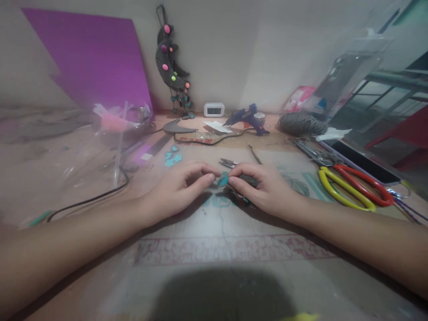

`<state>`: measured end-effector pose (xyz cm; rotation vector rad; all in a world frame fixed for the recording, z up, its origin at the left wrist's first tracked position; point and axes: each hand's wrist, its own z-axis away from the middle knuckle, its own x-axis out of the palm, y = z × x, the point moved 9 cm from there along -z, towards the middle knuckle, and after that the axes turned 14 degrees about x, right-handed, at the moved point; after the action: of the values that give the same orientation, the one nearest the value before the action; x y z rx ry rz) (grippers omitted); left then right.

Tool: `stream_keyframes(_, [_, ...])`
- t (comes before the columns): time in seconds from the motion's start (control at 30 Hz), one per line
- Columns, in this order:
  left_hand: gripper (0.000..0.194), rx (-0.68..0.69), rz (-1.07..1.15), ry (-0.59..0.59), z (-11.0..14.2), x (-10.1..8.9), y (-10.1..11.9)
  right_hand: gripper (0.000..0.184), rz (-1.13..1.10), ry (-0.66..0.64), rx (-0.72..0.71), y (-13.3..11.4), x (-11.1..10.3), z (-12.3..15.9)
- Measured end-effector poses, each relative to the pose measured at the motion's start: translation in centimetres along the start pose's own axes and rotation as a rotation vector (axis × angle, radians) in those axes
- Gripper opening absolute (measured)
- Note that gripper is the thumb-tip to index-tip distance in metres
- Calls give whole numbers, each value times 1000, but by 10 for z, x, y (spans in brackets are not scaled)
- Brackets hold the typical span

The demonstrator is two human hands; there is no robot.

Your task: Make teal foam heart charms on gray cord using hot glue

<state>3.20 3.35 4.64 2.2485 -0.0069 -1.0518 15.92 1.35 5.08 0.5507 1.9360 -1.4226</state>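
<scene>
A small teal cut-out piece (223,181), likely felt or foam, is between my two hands, just above the table. My right hand (264,187) pinches its right edge with thumb and forefinger. Dark strands and another teal bit (246,200) show beneath that hand, mostly hidden by it. The thumb and forefinger of my left hand (189,185) are drawn together at the piece's left edge; what lies between their tips is too small to make out. Just beyond the fingertips lie small metal scissors or snips (227,163). More teal cut-outs (173,157) rest past my left hand.
Behind are a blue glue gun (245,118), white digital clock (214,109), grey crescent (179,127) and hanging moon ornament (167,62). Right: grey yarn (302,124), large red-and-yellow-handled scissors (347,187), phone (361,160). Left: purple sheet (93,58), plastic bag (120,125), black cord (87,199).
</scene>
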Motion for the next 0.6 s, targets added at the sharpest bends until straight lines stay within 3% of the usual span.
stream_keyframes(0.43, [19,-35,10,-1,1,0,-5,16,13,-34,-11,0,4,0])
stream_keyframes(0.6, [24,-92,84,82,7,-4,-15,16,11,-32,2,1,4,0])
